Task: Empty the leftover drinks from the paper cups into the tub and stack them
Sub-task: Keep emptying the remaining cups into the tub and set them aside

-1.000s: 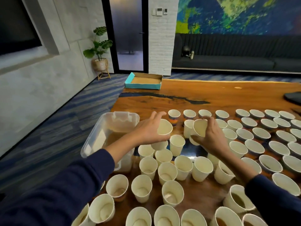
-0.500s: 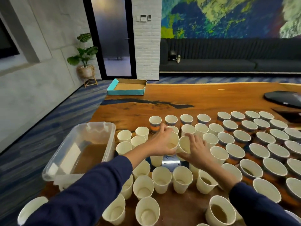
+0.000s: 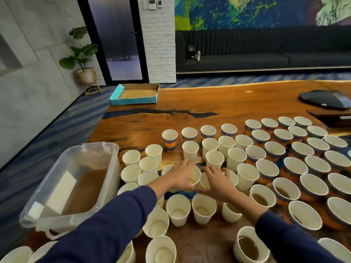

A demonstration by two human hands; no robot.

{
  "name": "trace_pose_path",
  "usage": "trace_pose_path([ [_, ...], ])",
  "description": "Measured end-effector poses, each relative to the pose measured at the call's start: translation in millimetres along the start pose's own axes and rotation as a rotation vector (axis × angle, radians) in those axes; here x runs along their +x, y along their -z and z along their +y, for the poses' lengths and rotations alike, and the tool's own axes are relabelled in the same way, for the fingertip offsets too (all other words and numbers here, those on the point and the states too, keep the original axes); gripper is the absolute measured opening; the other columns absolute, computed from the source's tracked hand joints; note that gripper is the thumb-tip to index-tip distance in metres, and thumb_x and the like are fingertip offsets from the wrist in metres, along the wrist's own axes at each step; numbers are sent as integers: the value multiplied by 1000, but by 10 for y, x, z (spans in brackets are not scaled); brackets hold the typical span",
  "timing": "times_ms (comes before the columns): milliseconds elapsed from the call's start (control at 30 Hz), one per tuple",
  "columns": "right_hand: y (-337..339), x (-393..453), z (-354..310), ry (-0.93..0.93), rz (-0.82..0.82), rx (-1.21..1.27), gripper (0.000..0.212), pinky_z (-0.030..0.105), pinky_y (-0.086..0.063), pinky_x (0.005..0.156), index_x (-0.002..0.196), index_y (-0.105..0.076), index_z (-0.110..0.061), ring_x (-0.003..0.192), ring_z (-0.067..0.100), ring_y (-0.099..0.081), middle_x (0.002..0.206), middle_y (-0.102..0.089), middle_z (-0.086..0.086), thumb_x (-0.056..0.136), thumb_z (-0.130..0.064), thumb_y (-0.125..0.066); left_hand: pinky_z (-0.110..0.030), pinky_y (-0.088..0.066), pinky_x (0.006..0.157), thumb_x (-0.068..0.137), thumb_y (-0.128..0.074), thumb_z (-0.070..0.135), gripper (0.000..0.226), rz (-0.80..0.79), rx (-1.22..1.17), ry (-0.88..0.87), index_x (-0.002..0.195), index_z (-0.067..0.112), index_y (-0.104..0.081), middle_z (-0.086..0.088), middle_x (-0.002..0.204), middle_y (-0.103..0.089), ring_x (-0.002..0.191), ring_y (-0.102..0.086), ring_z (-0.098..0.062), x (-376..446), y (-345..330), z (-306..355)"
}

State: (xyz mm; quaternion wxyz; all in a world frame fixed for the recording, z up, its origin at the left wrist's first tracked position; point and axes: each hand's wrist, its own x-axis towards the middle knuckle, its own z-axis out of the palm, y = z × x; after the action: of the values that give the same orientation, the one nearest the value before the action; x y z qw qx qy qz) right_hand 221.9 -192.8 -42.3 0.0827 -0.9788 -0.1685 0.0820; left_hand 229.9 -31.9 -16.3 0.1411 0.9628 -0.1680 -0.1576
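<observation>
Just right of the tub (image 3: 106,179), the left hand (image 3: 180,177) has its grip round a tilted cup (image 3: 194,178), likely for stacking. The right hand (image 3: 218,182) has its grip round a second cup (image 3: 204,181) touching it.

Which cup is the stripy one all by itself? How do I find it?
Start at the clear tub on the table's left edge and look just past its far corner. The stripy cup stands at the left end of the back row. The cups beside it are plain white; this one shows blue and orange bands.

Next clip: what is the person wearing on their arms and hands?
Both arms are in long dark navy sleeves that end at the wrists. The left hand and right hand are bare: no gloves, rings, watch or markings show.
</observation>
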Motion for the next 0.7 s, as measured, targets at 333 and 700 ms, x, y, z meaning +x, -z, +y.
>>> trace_pose_path([
  [333, 141, -81, 31, 39, -32, 27, 71, 47, -8, 116, 149, -22, -29, 143, 17, -20, 154, -26, -4, 90, -60, -47, -39, -10, 115, 89, -58, 52, 84, -123, 124, 11, 151, 18, -13, -11, 152, -24, 141, -18, -29, -67, -107, -40],
  [700, 424, -803, 255, 148, -40, 159, 44, 27, -25, 112, 126, -47, -31, 123, 6, -35, 136, -42, -12, 88, -50, -58, -28, -20, 109, 87, -64, 46, 66, 18, 109, -404, 142, 21, -37, -2, 144, -32, 131, -26, -17, -581, 19, 442],
])
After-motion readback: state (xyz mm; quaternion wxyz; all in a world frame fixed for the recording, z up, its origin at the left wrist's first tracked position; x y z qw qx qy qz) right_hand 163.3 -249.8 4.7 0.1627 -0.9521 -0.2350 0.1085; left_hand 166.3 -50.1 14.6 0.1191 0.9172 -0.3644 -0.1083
